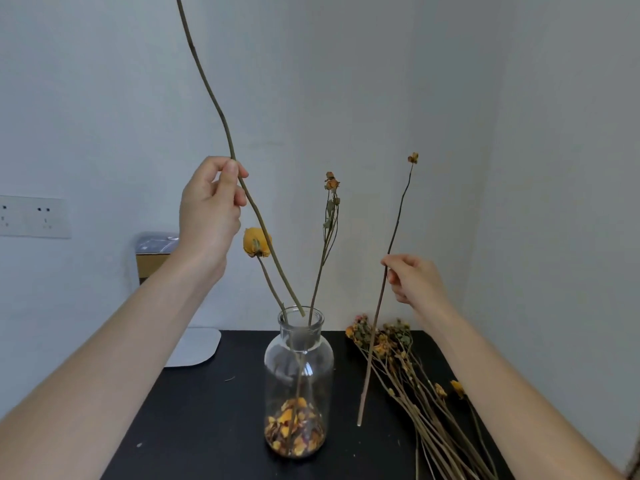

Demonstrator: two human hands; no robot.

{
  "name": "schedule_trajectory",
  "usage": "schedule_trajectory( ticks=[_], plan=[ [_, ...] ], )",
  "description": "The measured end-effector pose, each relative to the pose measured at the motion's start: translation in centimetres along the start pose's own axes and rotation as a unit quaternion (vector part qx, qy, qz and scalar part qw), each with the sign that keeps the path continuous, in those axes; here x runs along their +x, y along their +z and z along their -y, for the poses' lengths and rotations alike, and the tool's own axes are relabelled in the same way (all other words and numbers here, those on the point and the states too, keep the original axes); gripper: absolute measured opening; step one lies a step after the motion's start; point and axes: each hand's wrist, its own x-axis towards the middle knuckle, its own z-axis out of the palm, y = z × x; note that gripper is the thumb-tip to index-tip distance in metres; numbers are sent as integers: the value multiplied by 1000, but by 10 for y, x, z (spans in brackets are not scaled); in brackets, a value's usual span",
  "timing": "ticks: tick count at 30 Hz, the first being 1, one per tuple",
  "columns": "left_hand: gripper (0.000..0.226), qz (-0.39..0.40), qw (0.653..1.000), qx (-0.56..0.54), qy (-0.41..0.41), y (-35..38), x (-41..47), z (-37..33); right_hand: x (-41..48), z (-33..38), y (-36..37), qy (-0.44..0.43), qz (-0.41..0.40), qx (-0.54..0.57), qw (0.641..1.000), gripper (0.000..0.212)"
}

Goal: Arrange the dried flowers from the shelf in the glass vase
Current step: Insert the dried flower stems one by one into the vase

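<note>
A clear glass vase (299, 355) stands on the black table (214, 410), with dried petals at its bottom. Two dried flowers stand in it: a yellow rose (256, 242) and a thin stem with small buds (331, 183). My left hand (211, 209) pinches a long bare stem (207, 88) whose lower tip sits at the vase mouth; its top runs out of view. My right hand (414, 278) pinches a thin stem with a small yellow bud (412, 158), held upright to the right of the vase, its lower end just above the table.
A bundle of dried flowers (408, 372) lies on the table at the right. A white flat object (197, 346) lies at the table's back left, a box (152, 258) behind it. Wall sockets (33, 216) are at the left. Walls close in behind and to the right.
</note>
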Motion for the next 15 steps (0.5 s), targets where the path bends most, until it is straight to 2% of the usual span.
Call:
schedule_trajectory(
  ticks=[7,11,15],
  plan=[
    [28,8,997,67,31,7,-2,25,-1,-4,1,2,4,4,1000,14],
    [25,58,990,127,24,12,-21,57,-2,-11,4,10,6,7,1000,14],
    [16,126,965,228,20,13,-44,82,-2,-13,7,12,10,6,1000,14]
  ],
)
